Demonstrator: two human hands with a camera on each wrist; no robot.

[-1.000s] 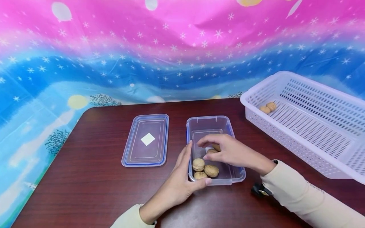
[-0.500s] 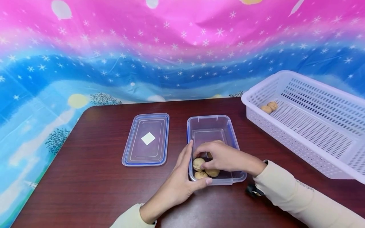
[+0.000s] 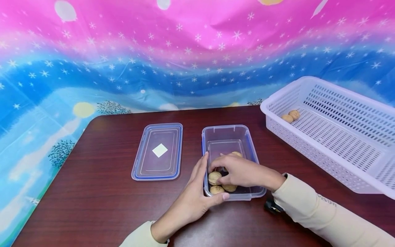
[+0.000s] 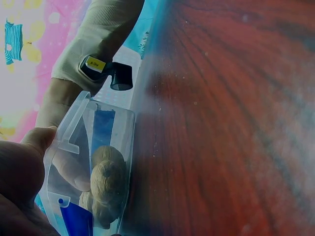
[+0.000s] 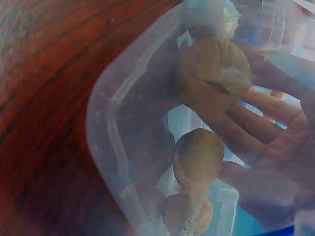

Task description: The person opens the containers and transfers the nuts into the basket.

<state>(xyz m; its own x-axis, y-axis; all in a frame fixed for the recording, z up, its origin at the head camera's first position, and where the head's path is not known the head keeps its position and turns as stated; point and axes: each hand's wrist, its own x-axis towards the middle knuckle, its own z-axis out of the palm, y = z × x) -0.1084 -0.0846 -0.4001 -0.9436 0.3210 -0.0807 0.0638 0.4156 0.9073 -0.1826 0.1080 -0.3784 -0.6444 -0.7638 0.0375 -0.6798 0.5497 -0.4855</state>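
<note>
A clear plastic food container with blue side clips stands uncovered on the table. My left hand steadies it at its near left corner, straight fingers along the left wall and thumb on the front rim. My right hand reaches inside, its fingers curled down round a walnut, the thumb at its side. Another walnut lies against the front wall, and one more shows behind the hand. In the right wrist view, walnuts show hazily through the container wall, near the fingers.
The container's lid, clear with a blue seal and a white square label, lies flat to the left. A white slotted basket at the right holds two walnuts. A printed cloth hangs behind the dark wooden table.
My right hand has moved a little left and toward the front inside the container, onto the front left walnut, and then stays there. The left hand has not moved.
</note>
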